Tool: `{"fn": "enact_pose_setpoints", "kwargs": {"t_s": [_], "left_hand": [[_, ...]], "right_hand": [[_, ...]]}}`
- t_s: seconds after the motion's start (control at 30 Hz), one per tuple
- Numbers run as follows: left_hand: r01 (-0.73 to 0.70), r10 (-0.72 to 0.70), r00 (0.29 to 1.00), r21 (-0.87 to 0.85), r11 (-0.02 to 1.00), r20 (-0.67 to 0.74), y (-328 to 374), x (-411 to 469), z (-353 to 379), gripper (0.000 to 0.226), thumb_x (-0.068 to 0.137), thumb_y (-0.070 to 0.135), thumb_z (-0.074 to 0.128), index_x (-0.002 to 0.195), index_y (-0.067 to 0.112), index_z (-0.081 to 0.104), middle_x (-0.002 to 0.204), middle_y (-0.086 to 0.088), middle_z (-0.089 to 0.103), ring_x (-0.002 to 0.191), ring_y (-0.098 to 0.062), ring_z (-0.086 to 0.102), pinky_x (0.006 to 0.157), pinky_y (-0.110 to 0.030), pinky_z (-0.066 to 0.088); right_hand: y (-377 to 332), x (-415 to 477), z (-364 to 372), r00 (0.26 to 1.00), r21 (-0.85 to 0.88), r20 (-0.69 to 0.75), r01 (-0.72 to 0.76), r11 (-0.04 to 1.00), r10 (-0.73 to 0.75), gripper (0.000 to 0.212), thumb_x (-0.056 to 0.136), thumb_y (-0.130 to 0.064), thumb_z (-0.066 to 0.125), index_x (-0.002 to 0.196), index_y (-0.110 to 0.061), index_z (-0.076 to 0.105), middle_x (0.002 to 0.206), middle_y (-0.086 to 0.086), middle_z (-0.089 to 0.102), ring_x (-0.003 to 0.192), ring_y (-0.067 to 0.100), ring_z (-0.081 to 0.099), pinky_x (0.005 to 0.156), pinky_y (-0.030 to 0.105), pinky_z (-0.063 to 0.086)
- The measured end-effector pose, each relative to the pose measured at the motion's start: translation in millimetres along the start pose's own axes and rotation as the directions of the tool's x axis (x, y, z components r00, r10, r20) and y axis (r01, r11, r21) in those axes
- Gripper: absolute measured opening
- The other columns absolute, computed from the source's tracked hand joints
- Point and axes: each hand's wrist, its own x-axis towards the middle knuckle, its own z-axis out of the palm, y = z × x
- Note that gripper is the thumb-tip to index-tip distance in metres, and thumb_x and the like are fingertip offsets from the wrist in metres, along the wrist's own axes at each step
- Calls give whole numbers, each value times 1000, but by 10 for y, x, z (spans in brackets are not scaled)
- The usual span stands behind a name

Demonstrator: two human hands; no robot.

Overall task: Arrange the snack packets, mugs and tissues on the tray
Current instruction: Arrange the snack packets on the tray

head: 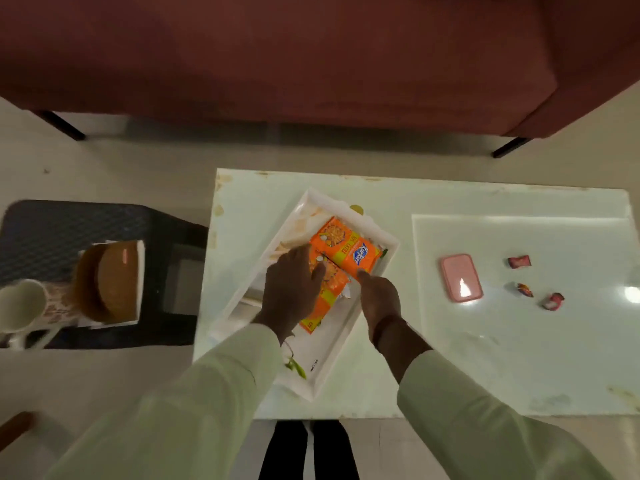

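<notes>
A white rectangular tray point(360, 216) lies slanted on the pale table. Two orange snack packets rest in it: one point(343, 245) toward the tray's far end, the other point(327, 299) nearer me and partly under my hands. My left hand point(291, 285) presses on the nearer packet with fingers spread. My right hand point(379, 299) touches the near edge of the far packet with its fingertips. On a dark stool to the left stand a white mug point(19, 306) and a brown object in a white holder point(110, 282). No tissues are clearly visible.
A pink flat case point(460, 277) and three small wrapped sweets point(519, 261) lie on the right half of the glass-topped table point(519, 358). A dark red sofa point(277, 57) stands beyond the table. My legs show below the table's near edge.
</notes>
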Motion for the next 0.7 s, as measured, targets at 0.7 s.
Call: {"fn": "enact_pose_setpoints", "kwargs": {"t_s": [0.7], "left_hand": [[396,-360,918,-375,838,165,-331,861,316,36,89,44,64,98,10,76,93,-7,73,89,-26,67,73,-28,45]], "right_hand": [[-924,851,514,646,-605,118,649,461,-754,31,98,-25,50,125,-25,67,122,2,71,113,29,61,97,43,46]]}}
